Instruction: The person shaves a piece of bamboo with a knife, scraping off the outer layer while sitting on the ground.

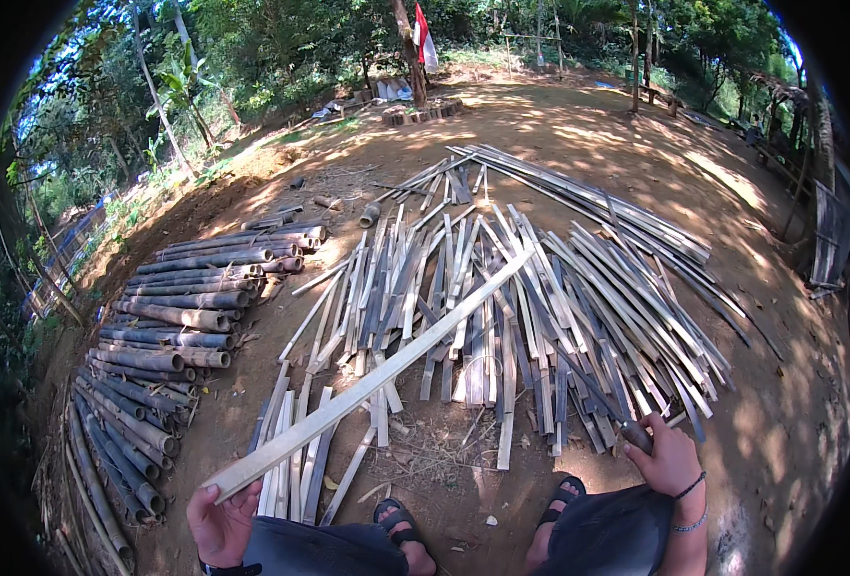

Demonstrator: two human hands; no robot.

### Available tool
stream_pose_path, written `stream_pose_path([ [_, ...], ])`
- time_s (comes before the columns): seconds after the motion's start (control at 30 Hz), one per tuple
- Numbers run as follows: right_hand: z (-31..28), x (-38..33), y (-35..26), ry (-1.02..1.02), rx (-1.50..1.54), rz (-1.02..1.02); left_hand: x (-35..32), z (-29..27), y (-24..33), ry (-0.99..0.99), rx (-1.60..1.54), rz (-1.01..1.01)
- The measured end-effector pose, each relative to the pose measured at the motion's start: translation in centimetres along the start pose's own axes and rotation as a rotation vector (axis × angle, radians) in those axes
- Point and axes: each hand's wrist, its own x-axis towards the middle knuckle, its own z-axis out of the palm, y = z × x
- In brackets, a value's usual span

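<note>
My left hand grips the near end of a long pale bamboo strip, which slants up and away to the right over a spread of other strips. In my right hand, beside my right knee, is the brown handle of a machete. Its dark, narrow blade points forward and left, low over the strips and apart from the one I hold. A large heap of split bamboo strips, some pale and some dark, lies fanned out in front of my feet. Several more strips lie beside my left hand.
Stacked bamboo poles lie on the left. Longer strips stretch along the heap's far right side. My sandalled feet stand on bare earth littered with shavings. Farther off are a tree trunk with a red and white flag and a ring of stones.
</note>
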Motion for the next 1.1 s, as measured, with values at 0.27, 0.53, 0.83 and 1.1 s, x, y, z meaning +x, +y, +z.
stream_pose_path([
  [0.27, 1.3, 0.9, 1.0, 0.058, 0.073, 0.049, -13.5, -8.2, 3.6, 0.466, 0.081, 0.173],
  [0.53, 2.0, 1.1, -0.6, -0.062, 0.108, 0.011, -18.3, -9.1, 5.9, 0.583, 0.389, 0.23],
  [0.83, 2.5, 1.1, -0.2, -0.029, 0.27, -0.052, -13.8, 0.3, 7.4, 0.482, 1.035, 0.749],
  [1.1, 3.8, 0.2, -6.5, -0.029, 0.47, -0.15, -3.2, 3.8, 9.9, 0.244, 0.752, 0.99],
])
